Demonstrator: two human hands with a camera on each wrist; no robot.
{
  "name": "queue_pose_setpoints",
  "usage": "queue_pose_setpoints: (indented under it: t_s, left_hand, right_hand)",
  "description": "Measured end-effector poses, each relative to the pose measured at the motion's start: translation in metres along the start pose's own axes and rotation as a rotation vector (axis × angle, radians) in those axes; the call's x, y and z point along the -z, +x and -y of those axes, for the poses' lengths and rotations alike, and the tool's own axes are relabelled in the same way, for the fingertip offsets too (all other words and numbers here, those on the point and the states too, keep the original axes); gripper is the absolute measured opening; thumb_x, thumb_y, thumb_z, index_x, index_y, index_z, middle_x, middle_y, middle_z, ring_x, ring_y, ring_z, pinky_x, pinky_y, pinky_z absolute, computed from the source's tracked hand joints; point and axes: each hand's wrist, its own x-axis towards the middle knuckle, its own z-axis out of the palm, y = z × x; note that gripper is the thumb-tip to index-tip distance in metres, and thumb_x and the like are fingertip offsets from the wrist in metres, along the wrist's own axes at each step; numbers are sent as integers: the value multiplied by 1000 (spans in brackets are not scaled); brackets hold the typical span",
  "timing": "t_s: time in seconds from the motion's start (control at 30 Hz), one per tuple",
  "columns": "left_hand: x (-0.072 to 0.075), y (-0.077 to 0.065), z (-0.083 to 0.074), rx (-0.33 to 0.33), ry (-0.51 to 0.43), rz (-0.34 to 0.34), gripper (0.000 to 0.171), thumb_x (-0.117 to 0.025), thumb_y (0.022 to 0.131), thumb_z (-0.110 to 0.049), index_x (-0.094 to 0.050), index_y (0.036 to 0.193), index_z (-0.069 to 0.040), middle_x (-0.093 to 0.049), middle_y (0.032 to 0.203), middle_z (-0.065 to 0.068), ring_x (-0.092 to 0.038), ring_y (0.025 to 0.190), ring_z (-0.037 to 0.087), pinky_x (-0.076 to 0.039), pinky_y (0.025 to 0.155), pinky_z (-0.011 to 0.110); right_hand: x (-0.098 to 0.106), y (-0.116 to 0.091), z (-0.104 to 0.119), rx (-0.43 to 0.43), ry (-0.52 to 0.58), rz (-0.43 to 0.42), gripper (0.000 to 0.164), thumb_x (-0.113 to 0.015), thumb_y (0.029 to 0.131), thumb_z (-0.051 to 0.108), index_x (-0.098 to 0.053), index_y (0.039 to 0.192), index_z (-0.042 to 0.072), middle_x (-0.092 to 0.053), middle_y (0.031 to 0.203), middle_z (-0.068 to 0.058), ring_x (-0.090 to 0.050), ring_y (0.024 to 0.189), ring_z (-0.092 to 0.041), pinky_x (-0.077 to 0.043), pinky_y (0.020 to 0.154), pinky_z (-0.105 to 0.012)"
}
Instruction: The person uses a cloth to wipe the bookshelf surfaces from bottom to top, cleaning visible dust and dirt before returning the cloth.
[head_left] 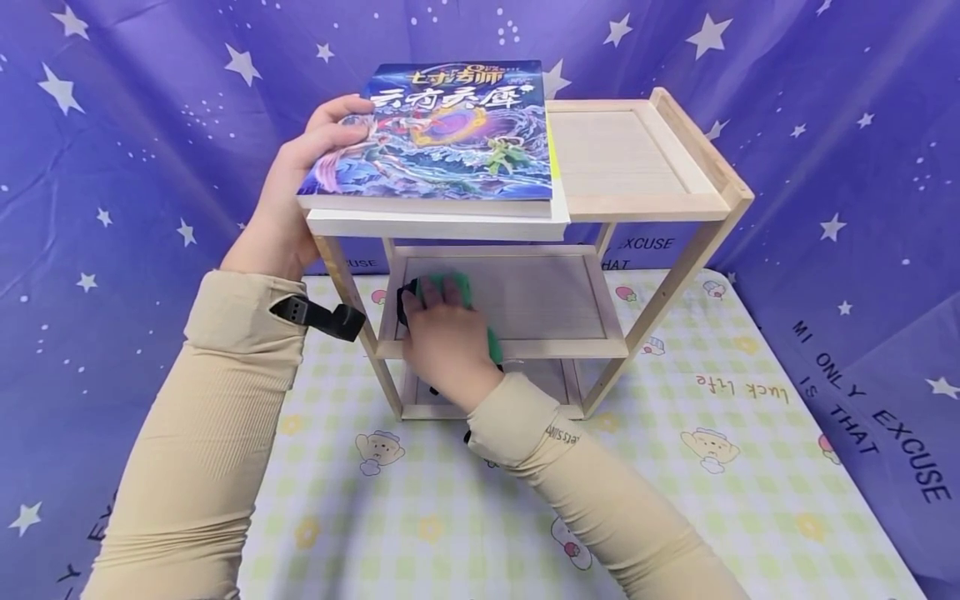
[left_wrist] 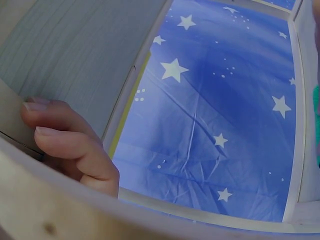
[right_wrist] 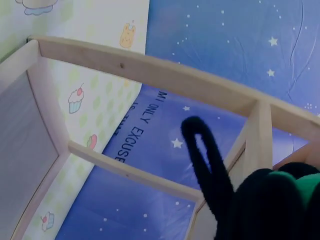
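Observation:
My left hand [head_left: 288, 171] grips the left end of a wooden shelf unit's top board [head_left: 615, 154]. A thumb and finger lie against the side of a blue illustrated book [head_left: 457, 171]. In the left wrist view the curled fingers [left_wrist: 75, 145] reach under the board. Over the middle shelf [head_left: 540, 292], my right hand [head_left: 450, 346] holds a fuzzy green and black cloth [head_left: 461, 287] near the left side. The cloth's black part [right_wrist: 265, 205] and a black loop [right_wrist: 205, 165] show in the right wrist view. The palm hides much of the cloth.
Another book with white page edges [head_left: 442, 225] lies under the blue one and overhangs the front. A raised rail [head_left: 701, 146] closes the right end. The unit stands on a checked tablecloth [head_left: 645, 500], before a purple star curtain [head_left: 825, 167].

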Motion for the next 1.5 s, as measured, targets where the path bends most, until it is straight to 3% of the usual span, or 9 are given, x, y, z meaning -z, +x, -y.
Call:
queue_pose_setpoints:
  t_s: [0.37,0.5,1.1,1.5]
  left_hand:
    - [0,0,0,4,-8,1,26,-51,96,-24,-52,122,-28,-35,146,-1,-42,130,19,-40,100,28]
    - [0,0,0,2,-11,0,26,-51,96,-23,-52,122,-28,-35,146,-1,-42,130,20,-40,100,28]
    - [0,0,-1,13,-24,4,25,-51,96,-23,-52,121,-27,-35,146,-1,-43,129,20,-40,100,28]
    - [0,0,-1,12,-26,-11,25,-50,96,-23,-53,121,-28,-33,147,-2,-42,131,20,-39,101,28]
  right_hand:
    - [-28,-17,3,56,-91,-384,37,-62,87,23,-71,123,20,-65,132,-6,-59,125,-32,-57,82,-47]
    - [-34,-18,0,86,-87,-480,33,-64,85,24,-73,117,21,-68,127,-5,-62,121,-31,-57,80,-46]
    - [-31,-26,-11,122,-39,-480,34,-70,81,25,-75,114,23,-70,125,-1,-63,121,-25,-57,78,-42]
    - [-28,-37,-37,104,31,-487,35,-69,78,16,-75,112,18,-70,123,-4,-63,120,-28,-57,78,-48]
